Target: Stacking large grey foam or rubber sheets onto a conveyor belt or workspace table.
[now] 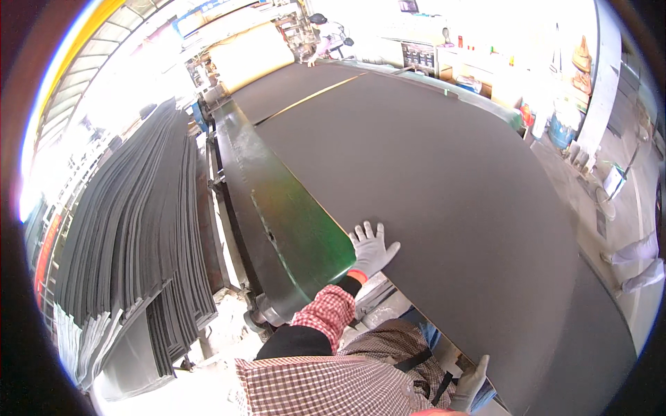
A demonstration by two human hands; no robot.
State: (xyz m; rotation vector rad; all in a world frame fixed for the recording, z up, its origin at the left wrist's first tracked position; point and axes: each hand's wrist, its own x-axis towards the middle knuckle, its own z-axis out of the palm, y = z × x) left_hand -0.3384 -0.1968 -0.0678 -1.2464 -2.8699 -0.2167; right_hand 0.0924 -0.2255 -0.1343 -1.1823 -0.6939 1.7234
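Left hand (372,251) lay fingers-wide on the dark sheet (444,173), seemingly steadying it | right hand (471,385) met its edge, likely supporting; finger closure I couldn't tell

Right hand (472,385), 5 o'clock: some fingers hidden at the edge of the dark sheet (444,166), grip unreadable; forearm cut off below. Co-worker (333,33), 12 o'clock: too small for detail. Pale fabric (639,260), 3 o'clock: cropped by rim.
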